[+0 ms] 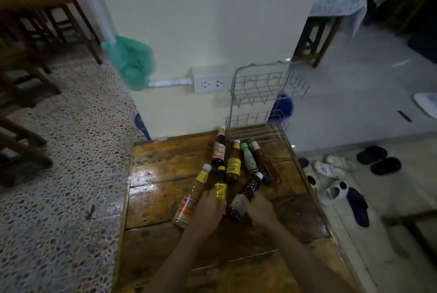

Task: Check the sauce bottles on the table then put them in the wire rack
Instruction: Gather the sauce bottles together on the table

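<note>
Wooden surface, glossy planks, far edge against a white wall. Two-tier wire rack stands upright at the far right corner, both tiers bare. Seven sauce bottles lie flat in a cluster just in front of the rack, caps mostly toward the far edge. Far row, left to right: dark bottle with pink label, red sauce bottle with yellow label, green-capped bottle, red chili bottle nearest the right edge. Near row: clear bottle with yellow neck label on the left, dark bottle with yellow label, dark white-capped bottle. Left hand lies palm down over the base of the yellow-label dark bottle, fingers curled on it, touching. Right hand closes around the lower body of the white-capped dark bottle. Neither bottle is lifted.
</note>
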